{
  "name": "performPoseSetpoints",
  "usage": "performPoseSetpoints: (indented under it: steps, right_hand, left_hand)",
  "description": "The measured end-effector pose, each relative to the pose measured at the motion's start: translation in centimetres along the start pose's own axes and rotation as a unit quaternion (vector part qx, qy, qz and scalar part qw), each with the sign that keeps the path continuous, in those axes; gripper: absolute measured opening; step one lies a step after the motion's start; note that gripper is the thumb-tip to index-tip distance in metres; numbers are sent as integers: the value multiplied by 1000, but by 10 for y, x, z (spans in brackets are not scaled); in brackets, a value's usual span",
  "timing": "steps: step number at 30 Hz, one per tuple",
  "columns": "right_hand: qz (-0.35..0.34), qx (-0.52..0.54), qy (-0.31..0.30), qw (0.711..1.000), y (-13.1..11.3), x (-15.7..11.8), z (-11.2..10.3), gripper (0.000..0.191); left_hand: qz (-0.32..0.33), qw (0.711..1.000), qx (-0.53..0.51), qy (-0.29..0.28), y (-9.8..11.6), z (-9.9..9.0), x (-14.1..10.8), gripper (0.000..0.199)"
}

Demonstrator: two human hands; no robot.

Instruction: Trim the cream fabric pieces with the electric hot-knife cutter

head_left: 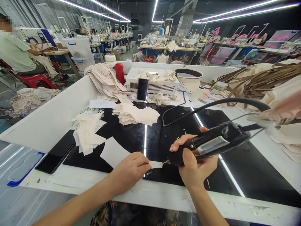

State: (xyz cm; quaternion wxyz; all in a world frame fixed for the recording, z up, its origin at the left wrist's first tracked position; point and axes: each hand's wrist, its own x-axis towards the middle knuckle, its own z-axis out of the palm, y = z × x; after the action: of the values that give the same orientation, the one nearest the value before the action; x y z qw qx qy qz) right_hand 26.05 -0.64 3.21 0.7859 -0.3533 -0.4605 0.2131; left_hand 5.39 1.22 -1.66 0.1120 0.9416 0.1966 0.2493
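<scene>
Lying flat on the glossy black panel by the desk's near edge, the pale cut piece looked thin, light and limp, probably cloth, liable to wrinkle or slide; flat pressure on its narrow end, clear of the metal tip, seemed the surest hold. The left hand had its fingers bunched and pressed onto that narrow strip. The right hand's fingers were wrapped around the black handheld tool, whose tip pointed at the strip's right end; whether they touched, I could not tell. That tool seemed rigid, bulky and fairly heavy, its smooth casing best gripped around the barrel. A thick black cable arched behind it. Farther from the near edge lay two pale stacks; a dark slab occupied the near left corner, and toward the far edge stood a vented white box with an upright phone before it.
</scene>
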Motion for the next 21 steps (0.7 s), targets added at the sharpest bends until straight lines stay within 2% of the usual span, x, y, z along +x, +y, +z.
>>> performPoseSetpoints:
  steps: [5, 10, 15, 21]
  right_hand:
    - [-16, -3, 0, 1000, -3, -2, -1, 55]
    - [-18, -13, 4, 1000, -6, -4, 1, 54]
    - [-19, -21, 9, 1000, -8, -6, 1, 53]
    - [-9, -28, 13, 999, -8, -6, 0, 54]
  left_hand:
    - [3, 1000, -13, -22, 1, 3, -1, 19]
    - [-21, 999, -13, -48, 1, 5, 0, 20]
    - [-31, 998, -4, -53, 3, 3, 1, 33]
    - [-24, 999, 3, -40, 6, 3, -4, 29]
